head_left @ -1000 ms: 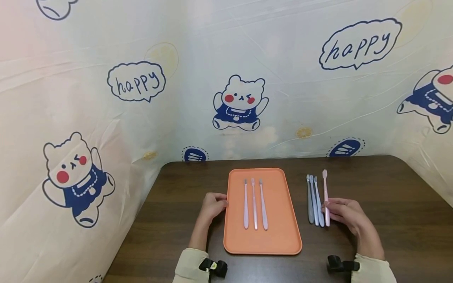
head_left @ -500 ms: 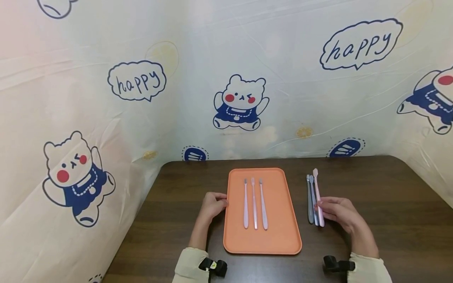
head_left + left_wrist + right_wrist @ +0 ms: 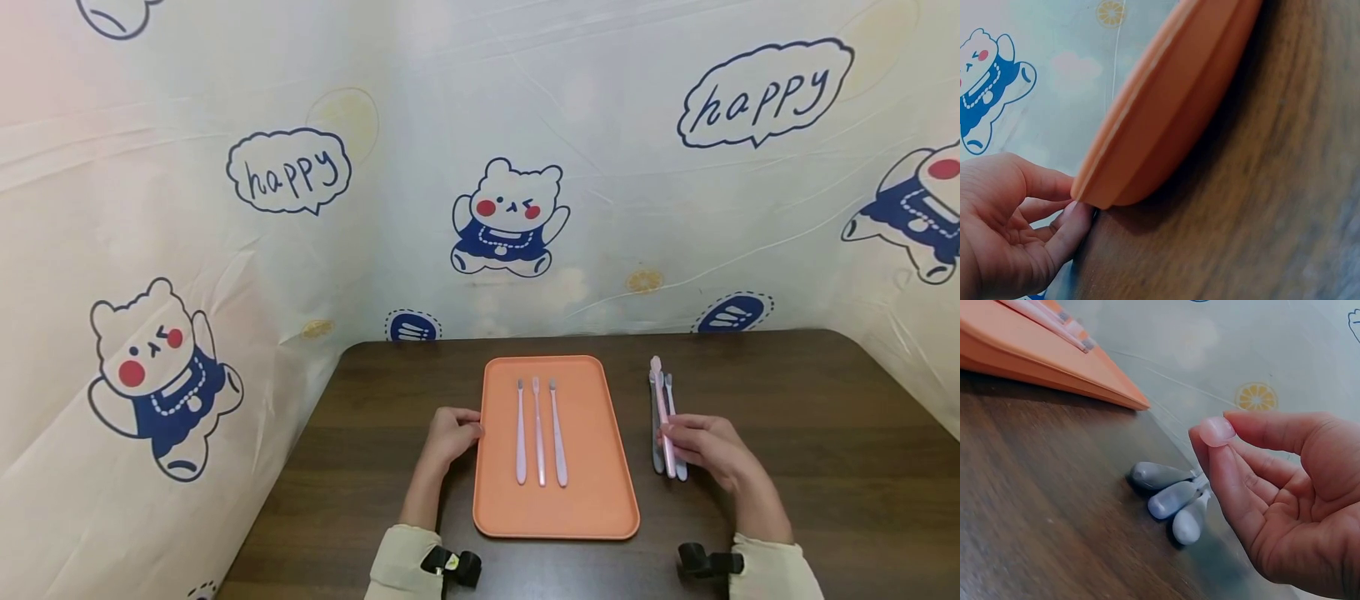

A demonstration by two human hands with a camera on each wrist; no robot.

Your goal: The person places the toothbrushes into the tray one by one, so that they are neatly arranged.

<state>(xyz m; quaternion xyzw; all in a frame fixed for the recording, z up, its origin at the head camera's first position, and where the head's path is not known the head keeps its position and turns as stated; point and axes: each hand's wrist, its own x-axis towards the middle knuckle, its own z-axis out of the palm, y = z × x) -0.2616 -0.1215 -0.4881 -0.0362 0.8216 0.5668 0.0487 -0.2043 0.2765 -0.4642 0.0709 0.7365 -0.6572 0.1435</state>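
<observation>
My left hand (image 3: 448,435) pinches the left rim of an orange tray (image 3: 510,518) between thumb and forefinger, as the left wrist view (image 3: 1075,190) confirms. Three pale pink-lilac toothbrushes (image 3: 558,446) lie side by side on the tray, heads away from me. Right of the tray, my right hand (image 3: 712,446) pinches a pink toothbrush (image 3: 660,400) by its handle, raised over a group of three grey-blue toothbrushes (image 3: 682,468). In the right wrist view, the pink handle end (image 3: 1216,431) sits between thumb and fingers, apart from the blue-grey handles (image 3: 1169,501) lying on the table.
Both the tray and the loose toothbrushes rest on a dark wooden table (image 3: 840,467). A pale printed curtain (image 3: 630,208) hangs behind the table and along its sides. Black wrist cameras (image 3: 708,560) are strapped near the sleeves.
My right hand has moved left with the pink toothbrush, from the right side of the grey-blue toothbrushes to above them. The left hand and the tray have stayed in place.
</observation>
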